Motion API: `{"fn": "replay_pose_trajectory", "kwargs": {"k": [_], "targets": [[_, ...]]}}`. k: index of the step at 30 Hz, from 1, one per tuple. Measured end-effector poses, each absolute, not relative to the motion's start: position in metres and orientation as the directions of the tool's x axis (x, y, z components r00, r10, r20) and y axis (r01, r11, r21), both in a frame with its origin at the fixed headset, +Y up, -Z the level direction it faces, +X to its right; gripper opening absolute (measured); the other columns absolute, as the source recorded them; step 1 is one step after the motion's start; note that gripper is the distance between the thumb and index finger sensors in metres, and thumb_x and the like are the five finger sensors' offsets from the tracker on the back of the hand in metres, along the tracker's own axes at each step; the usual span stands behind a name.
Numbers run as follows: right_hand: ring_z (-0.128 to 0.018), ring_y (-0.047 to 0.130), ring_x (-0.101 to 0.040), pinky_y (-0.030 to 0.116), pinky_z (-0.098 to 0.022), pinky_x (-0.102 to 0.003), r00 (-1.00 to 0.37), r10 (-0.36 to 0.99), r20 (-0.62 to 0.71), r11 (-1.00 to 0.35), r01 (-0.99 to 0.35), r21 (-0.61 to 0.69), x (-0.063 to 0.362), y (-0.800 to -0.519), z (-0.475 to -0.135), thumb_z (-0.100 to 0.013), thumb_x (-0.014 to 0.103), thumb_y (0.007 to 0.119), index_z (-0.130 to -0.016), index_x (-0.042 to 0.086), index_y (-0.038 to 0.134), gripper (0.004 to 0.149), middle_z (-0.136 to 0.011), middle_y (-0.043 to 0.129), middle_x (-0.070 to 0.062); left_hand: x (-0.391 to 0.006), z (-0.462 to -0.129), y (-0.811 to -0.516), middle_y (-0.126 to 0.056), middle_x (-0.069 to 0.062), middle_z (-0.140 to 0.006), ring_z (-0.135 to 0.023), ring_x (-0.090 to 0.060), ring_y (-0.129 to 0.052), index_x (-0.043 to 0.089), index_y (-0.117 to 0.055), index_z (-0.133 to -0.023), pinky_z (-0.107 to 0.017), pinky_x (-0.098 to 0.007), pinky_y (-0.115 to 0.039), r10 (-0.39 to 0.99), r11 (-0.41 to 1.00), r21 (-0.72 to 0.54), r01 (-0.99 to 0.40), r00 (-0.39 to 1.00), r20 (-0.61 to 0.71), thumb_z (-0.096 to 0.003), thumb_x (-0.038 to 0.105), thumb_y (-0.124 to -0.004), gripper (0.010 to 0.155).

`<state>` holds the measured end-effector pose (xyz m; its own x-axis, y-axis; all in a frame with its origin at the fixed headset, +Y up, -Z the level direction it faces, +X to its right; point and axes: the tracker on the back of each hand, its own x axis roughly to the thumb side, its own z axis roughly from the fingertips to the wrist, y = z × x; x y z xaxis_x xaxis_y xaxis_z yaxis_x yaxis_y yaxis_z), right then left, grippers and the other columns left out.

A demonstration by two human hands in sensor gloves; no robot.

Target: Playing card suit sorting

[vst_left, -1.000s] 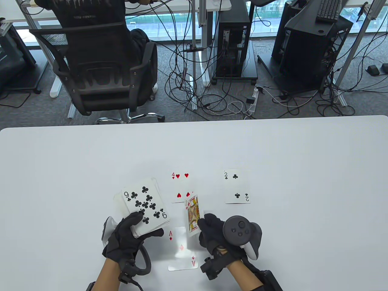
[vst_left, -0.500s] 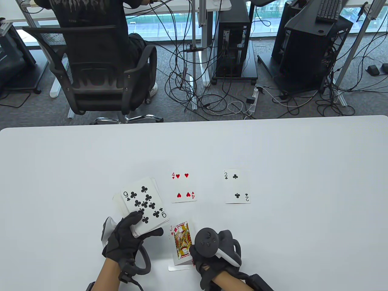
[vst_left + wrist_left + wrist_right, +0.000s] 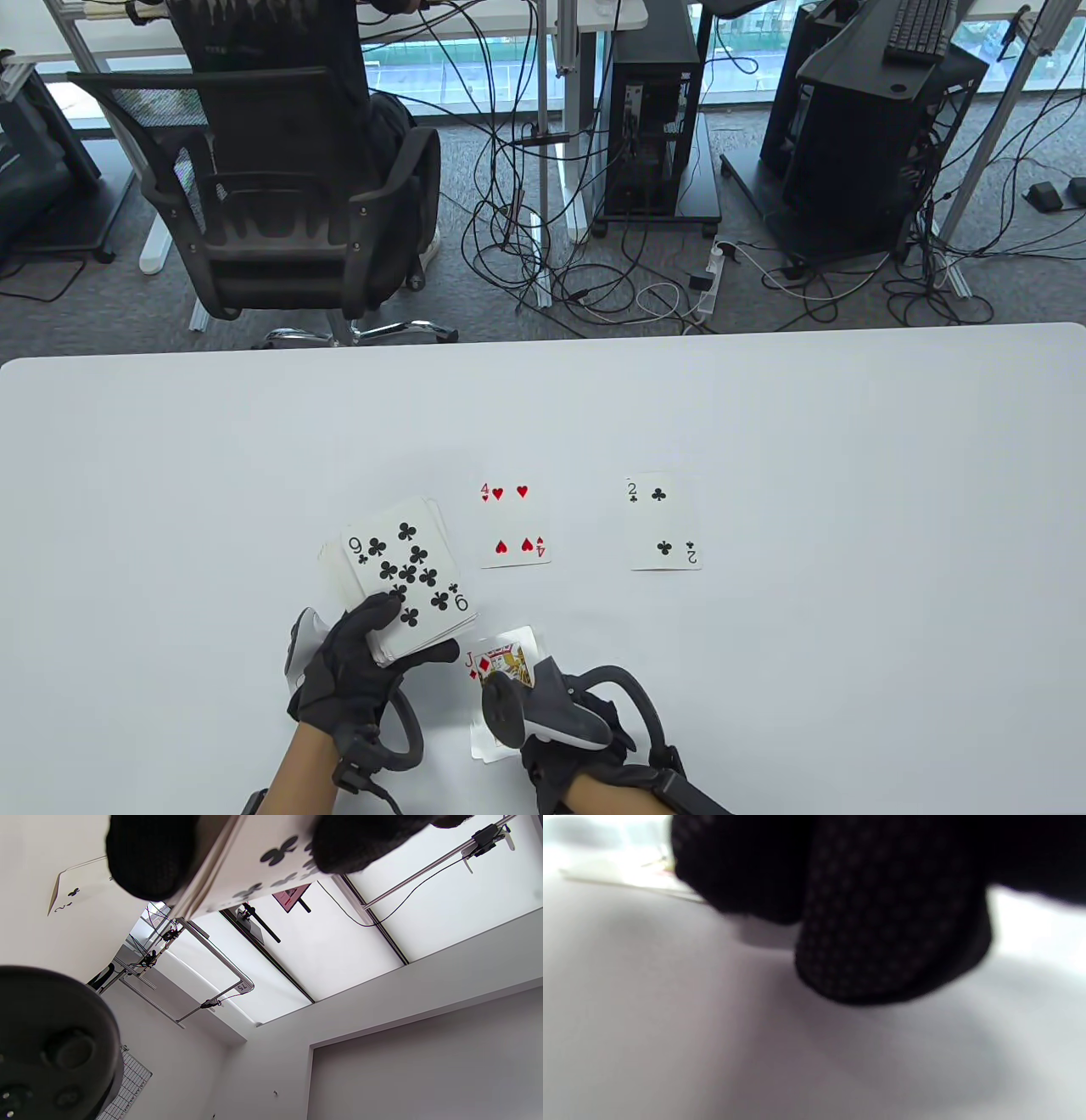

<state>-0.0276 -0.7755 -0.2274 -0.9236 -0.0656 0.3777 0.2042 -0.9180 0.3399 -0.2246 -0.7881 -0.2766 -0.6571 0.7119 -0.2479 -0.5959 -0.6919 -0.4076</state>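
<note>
Lying nearest, the jack of diamonds [image 3: 501, 666] sits face-up on another card, mostly hidden under the right hand [image 3: 564, 747], whose finger posture I cannot tell. Just left, the left hand [image 3: 352, 671] grips the deck [image 3: 407, 577], nine of clubs on top. Farther off, the four of hearts [image 3: 512, 523] and two of clubs [image 3: 663, 521] lie flat on the white table [image 3: 848, 509].

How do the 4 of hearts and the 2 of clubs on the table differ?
The 4 of hearts has red pips; the 2 of clubs has black ones. The 4 of hearts shows four pips, the 2 of clubs two. The 4 of hearts lies left of the 2 of clubs. Both lie face up, untouched.
</note>
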Motion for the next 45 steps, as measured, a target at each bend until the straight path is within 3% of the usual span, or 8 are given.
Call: {"fn": "replay_pose_trajectory", "kwargs": {"k": [7,12,17,22,24,33,38,45], "targets": [[-0.014,0.098,-0.027,0.087,-0.004,-0.035,-0.913,-0.112,0.393,-0.898,0.262,0.354,-0.029,-0.775,-0.228,-0.057,0.025,0.061,-0.064,-0.019,0.077,0.047,-0.025,0.093,-0.006,-0.224,-0.277,-0.789,-0.044,-0.002,-0.118,-0.105,-0.038,-0.066,0.037,-0.03,-0.111,-0.06,-0.047,-0.081,0.714,-0.69,-0.41,-0.596,-0.654,-0.25,-0.0631,0.047,-0.07,0.063],[-0.02,0.098,-0.033,0.087,-0.009,-0.04,-0.934,-0.018,0.358,-0.877,0.187,0.442,-0.02,-0.767,-0.239,-0.057,0.03,0.063,-0.069,-0.019,0.077,0.051,-0.03,0.094,-0.01,-0.224,-0.276,-0.789,-0.044,-0.002,-0.118,-0.105,-0.038,-0.066,0.038,-0.029,-0.111,-0.06,-0.047,-0.08,0.714,-0.69,-0.407,-0.598,-0.653,-0.253,-0.0631,0.047,-0.07,0.063],[-0.027,0.097,-0.038,0.086,-0.015,-0.044,-0.922,0.272,0.276,-0.909,-0.152,0.389,-0.002,-0.724,-0.27,-0.058,0.03,0.063,-0.075,-0.022,0.072,0.055,-0.038,0.094,-0.015,-0.224,-0.276,-0.79,-0.044,-0.002,-0.118,-0.105,-0.039,-0.066,0.038,-0.03,-0.111,-0.06,-0.047,-0.08,0.718,-0.687,-0.413,-0.598,-0.648,-0.255,-0.063,0.047,-0.07,0.063],[-0.035,0.094,-0.043,0.085,-0.021,-0.047,-0.654,0.65,0.386,-0.746,-0.647,0.16,0.007,-0.692,-0.281,-0.058,0.031,0.062,-0.082,-0.022,0.066,0.058,-0.047,0.092,-0.02,-0.222,-0.276,-0.791,-0.045,-0.002,-0.118,-0.105,-0.039,-0.066,0.037,-0.03,-0.111,-0.06,-0.047,-0.08,0.726,-0.681,-0.416,-0.603,-0.633,-0.27,-0.0631,0.047,-0.07,0.063],[-0.04,0.092,-0.046,0.084,-0.025,-0.049,-0.557,0.722,0.409,-0.66,-0.733,0.167,0.004,-0.692,-0.282,-0.058,0.032,0.064,-0.085,-0.023,0.062,0.061,-0.052,0.09,-0.023,-0.221,-0.276,-0.792,-0.045,-0.002,-0.118,-0.105,-0.039,-0.066,0.037,-0.03,-0.111,-0.06,-0.048,-0.08,0.731,-0.675,-0.42,-0.606,-0.624,-0.275,-0.063,0.047,-0.07,0.063],[-0.049,0.086,-0.045,0.081,-0.033,-0.047,-0.607,0.65,0.457,-0.727,-0.672,0.143,-0.02,-0.702,-0.28,-0.052,0.041,0.073,-0.09,-0.019,0.045,0.077,-0.064,0.077,-0.023,-0.218,-0.276,-0.792,-0.045,-0.002,-0.118,-0.106,-0.039,-0.065,0.037,-0.031,-0.111,-0.06,-0.048,-0.08,0.743,-0.662,-0.445,-0.603,-0.605,-0.286,-0.0627,0.046,-0.071,0.064],[-0.038,0.093,-0.035,0.085,-0.024,-0.04,-0.6,0.643,0.476,-0.71,-0.7,0.075,-0.018,-0.704,-0.282,-0.05,0.035,0.076,-0.083,-0.013,0.06,0.061,-0.052,0.084,-0.015,-0.217,-0.276,-0.793,-0.046,-0.002,-0.118,-0.104,-0.04,-0.066,0.038,-0.032,-0.111,-0.059,-0.048,-0.08,0.75,-0.653,-0.461,-0.601,-0.596,-0.287,-0.0622,0.046,-0.072,0.064],[-0.028,0.096,-0.031,0.087,-0.016,-0.037,-0.493,0.764,0.416,-0.592,-0.792,0.149,-0.005,-0.707,-0.291,-0.052,0.025,0.072,-0.073,-0.011,0.072,0.042,-0.041,0.09,-0.012,-0.213,-0.276,-0.791,-0.045,-0.003,-0.118,-0.105,-0.04,-0.064,0.037,-0.031,-0.111,-0.06,-0.049,-0.08,0.74,-0.66,-0.487,-0.572,-0.607,-0.289,-0.0613,0.046,-0.073,0.066]]}}
